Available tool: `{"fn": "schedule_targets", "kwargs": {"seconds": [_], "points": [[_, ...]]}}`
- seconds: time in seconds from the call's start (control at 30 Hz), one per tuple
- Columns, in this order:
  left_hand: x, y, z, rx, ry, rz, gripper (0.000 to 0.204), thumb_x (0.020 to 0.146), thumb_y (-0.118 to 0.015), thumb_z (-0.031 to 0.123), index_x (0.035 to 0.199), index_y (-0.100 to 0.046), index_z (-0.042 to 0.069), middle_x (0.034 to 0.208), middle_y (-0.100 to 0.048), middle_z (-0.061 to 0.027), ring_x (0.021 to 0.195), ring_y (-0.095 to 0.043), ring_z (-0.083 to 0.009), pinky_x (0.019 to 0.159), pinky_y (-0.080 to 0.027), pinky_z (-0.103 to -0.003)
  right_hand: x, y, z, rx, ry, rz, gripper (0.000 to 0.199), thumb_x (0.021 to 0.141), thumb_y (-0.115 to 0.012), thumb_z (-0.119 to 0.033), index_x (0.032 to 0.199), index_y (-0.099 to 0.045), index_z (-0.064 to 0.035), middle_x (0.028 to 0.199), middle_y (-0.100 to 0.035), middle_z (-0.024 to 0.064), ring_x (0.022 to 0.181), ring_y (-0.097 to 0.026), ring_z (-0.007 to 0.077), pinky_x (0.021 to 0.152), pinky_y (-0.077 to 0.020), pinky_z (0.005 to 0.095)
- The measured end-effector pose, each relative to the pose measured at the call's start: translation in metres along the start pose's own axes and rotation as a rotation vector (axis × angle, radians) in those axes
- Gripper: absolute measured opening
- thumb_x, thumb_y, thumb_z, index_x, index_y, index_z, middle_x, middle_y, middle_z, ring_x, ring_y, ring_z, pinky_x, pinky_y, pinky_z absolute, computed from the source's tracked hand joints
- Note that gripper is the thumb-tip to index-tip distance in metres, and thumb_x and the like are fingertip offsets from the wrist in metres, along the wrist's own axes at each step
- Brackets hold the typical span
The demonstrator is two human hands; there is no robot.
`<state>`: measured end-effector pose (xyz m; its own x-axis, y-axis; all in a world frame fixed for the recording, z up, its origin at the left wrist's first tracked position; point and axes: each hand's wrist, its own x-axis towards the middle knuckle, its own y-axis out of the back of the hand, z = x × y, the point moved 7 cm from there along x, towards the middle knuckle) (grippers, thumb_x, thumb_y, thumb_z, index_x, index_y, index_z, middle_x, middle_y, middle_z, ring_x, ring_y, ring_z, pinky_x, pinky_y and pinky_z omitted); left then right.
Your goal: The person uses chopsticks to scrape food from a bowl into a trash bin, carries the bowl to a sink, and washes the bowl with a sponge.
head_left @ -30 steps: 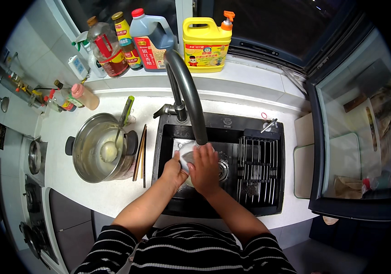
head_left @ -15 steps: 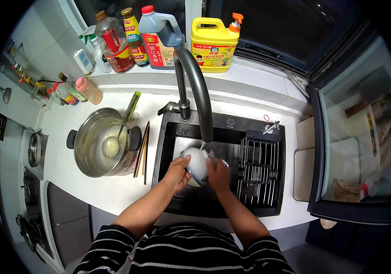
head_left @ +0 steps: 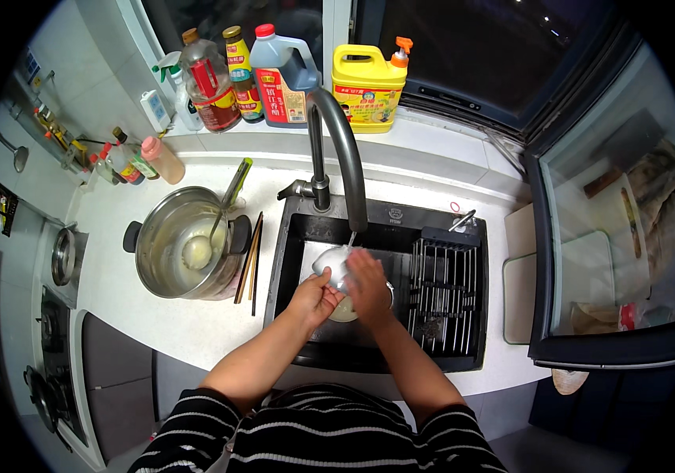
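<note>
I hold the small white ceramic bowl [head_left: 331, 262] over the black sink [head_left: 298, 236], under the dark curved tap [head_left: 345, 150], so runoff drains below; my left hand [head_left: 314, 298] cups it from beneath, my right hand [head_left: 369, 288] presses its side; a steel pot [head_left: 165, 256] and chopsticks [head_left: 248, 258] rest on the white desk [head_left: 117, 292]; bottles line the windowsill.

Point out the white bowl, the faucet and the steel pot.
white bowl [head_left: 331, 260], head view, its rim.
faucet [head_left: 347, 150], head view, the arched spout.
steel pot [head_left: 156, 236], head view, its inner wall.
</note>
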<state>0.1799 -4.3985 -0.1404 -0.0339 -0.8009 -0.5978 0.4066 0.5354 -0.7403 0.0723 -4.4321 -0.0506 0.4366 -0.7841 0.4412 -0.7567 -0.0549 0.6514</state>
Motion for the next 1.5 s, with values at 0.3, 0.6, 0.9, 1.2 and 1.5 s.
{"fn": "schedule_targets", "kwargs": {"seconds": [0.3,0.6,0.9,1.2,1.5], "points": [[-0.025,-0.009,0.024,-0.089,-0.071,-0.009,0.027,0.094,-0.046,0.021,0.114,-0.044,0.003,0.116,-0.055,-0.0135,0.108,-0.055,-0.0263,0.096,-0.042,-0.046,-0.035,-0.015,0.075,0.852,-0.791,0.098,0.035,0.093,-0.050,-0.028,0.109,-0.058,0.0022,0.097,-0.060,0.0053,0.088,-0.052,0.0102,0.079,-0.0409,0.0248],[-0.033,-0.016,0.029,-0.022,-0.079,-0.085,0.032,0.093,-0.048,0.023,0.117,-0.044,0.003,0.117,-0.055,-0.0126,0.108,-0.055,-0.0243,0.095,-0.044,-0.041,-0.003,-0.018,0.052,1.023,-0.818,-0.037,0.059,0.080,-0.065,-0.019,0.130,-0.041,0.0002,0.117,-0.054,0.0120,0.107,-0.051,0.0189,0.091,-0.0401,0.0306],[-0.009,-0.013,0.019,0.063,-0.105,-0.120,0.025,0.092,-0.051,0.023,0.109,-0.049,0.004,0.104,-0.060,-0.0098,0.094,-0.060,-0.0198,0.086,-0.048,-0.034,-0.009,-0.022,0.020,0.271,-0.420,-0.002,0.092,0.064,-0.076,-0.025,0.136,-0.025,0.0017,0.139,-0.025,0.0254,0.129,-0.028,0.0328,0.105,-0.0244,0.0408],[-0.031,-0.037,0.023,0.601,-0.043,-0.201,0.019,0.092,-0.050,0.015,0.108,-0.050,0.005,0.092,-0.060,-0.0036,0.076,-0.057,-0.0101,0.067,-0.047,-0.026,-0.041,-0.045,0.075,1.587,-0.957,-0.117,0.060,0.084,-0.052,-0.039,0.131,-0.038,-0.0051,0.125,-0.048,0.0134,0.113,-0.049,0.0269,0.096,-0.0386,0.0410],[-0.037,-0.056,0.029,0.689,0.082,-0.351,0.023,0.091,-0.054,0.018,0.106,-0.056,0.002,0.093,-0.062,-0.0023,0.086,-0.058,-0.0099,0.078,-0.046,-0.026,-0.047,-0.052,0.101,1.692,-1.098,-0.129,0.070,0.086,-0.034,-0.064,0.124,-0.049,-0.0078,0.119,-0.056,0.0124,0.110,-0.053,0.0277,0.091,-0.0443,0.0422]]}}
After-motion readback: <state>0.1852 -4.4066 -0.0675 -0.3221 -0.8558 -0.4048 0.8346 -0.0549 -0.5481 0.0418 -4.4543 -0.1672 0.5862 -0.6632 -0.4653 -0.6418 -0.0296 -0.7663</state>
